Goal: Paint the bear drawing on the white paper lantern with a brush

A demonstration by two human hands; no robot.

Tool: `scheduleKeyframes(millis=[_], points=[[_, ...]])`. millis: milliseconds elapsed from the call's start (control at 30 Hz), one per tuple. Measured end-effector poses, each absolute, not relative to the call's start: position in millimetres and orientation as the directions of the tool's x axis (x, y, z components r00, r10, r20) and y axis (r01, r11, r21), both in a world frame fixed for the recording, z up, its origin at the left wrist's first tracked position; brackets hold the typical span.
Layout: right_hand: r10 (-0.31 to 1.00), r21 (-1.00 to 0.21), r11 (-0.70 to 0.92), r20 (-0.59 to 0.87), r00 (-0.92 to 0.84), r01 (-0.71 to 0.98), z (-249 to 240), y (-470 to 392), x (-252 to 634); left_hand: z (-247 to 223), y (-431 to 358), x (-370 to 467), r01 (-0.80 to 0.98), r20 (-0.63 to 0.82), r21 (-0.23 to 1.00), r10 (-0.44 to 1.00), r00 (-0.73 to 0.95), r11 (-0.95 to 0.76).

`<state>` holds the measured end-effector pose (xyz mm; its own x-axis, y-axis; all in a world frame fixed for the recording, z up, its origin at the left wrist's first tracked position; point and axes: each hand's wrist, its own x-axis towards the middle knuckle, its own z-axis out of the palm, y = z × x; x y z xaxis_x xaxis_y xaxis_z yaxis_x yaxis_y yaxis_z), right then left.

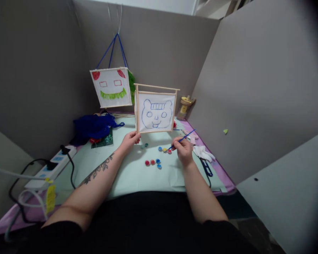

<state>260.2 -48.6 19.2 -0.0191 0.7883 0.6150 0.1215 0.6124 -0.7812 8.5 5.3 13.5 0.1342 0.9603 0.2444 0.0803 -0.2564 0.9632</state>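
Lying nearest on the pale green sheet (132, 180) is a cluster of small round red and blue paint pots (152, 162); just beyond sits a row of blue, yellow and red pots (164, 150). Beside that row, the right hand (183, 149) grips a slim blue paintbrush (188, 134), its tip slanting down to the colours, though contact cannot be told. Across from it, the left hand (130, 141) is closed on the lower left corner of a white-panelled frame of thin pale wooden sticks (156, 114), which stands upright above the sheet, a blue-outlined bear face on its front. It looks light, its sticks stiff but easily snapped and the panel soft enough to dent, so corners or uprights seem the best hold. Behind, a white lantern with red and green markings (112, 88) hangs from blue cords.
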Motion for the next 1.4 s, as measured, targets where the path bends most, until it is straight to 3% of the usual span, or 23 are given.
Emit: scheduleKeyframes(millis=[133,333,1400], points=[[0.71,-0.623,0.704,0.64,-0.295,0.342,24,-58,252,10,8,9,-0.04,0.22,0.975,0.968,0.117,-0.217],[0.693,-0.58,0.721,0.588,-0.418,0.38,25,-58,244,11,8,9,-0.068,0.198,0.979,0.972,0.122,-0.191],[0.696,-0.551,0.716,0.523,-0.491,0.429,23,-57,240,13,7,9,-0.028,0.204,0.979,0.971,0.121,-0.202]])
